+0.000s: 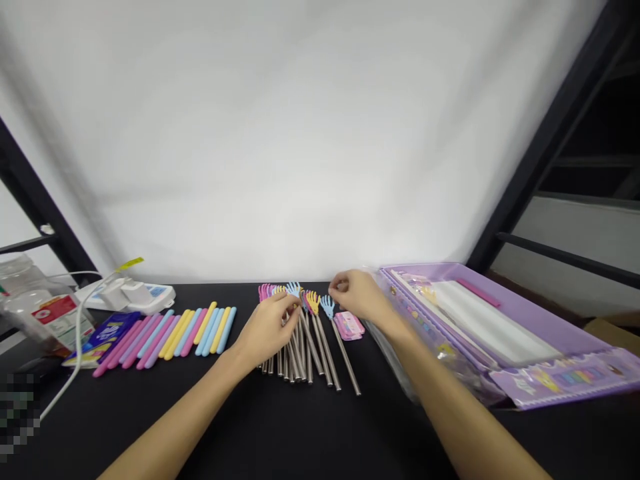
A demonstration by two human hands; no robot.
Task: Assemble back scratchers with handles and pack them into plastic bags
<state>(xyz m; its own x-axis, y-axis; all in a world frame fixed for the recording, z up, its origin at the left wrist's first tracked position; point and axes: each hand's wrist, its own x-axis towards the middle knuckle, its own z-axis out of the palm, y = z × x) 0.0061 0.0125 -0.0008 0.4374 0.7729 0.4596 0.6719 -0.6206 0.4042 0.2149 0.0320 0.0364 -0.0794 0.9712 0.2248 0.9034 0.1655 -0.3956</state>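
Metal-rod back scratchers (300, 353) with pink, yellow and blue hand-shaped heads lie in a row at the middle of the black table. Over the left part of the row, my left hand (270, 323) has its fingers curled and thumb close to them. A blue head (294, 289) shows just past those fingertips; whether they grip it is hidden. My right hand (363, 293) is closed in a pinch above a small stack of pink cards (349, 325); anything in it is too small to tell. Nearest to it is the rightmost blue-headed back scratcher (345, 350).
Pink, purple, blue and yellow handle tubes (187, 331) lie in a row at left. Beyond them are a blue packet (113, 333), a clear jar (47, 307), a power strip (155, 297) and a white cable (79, 327). Clear plastic bags (460, 367) and an open purple box (540, 320) sit at right.
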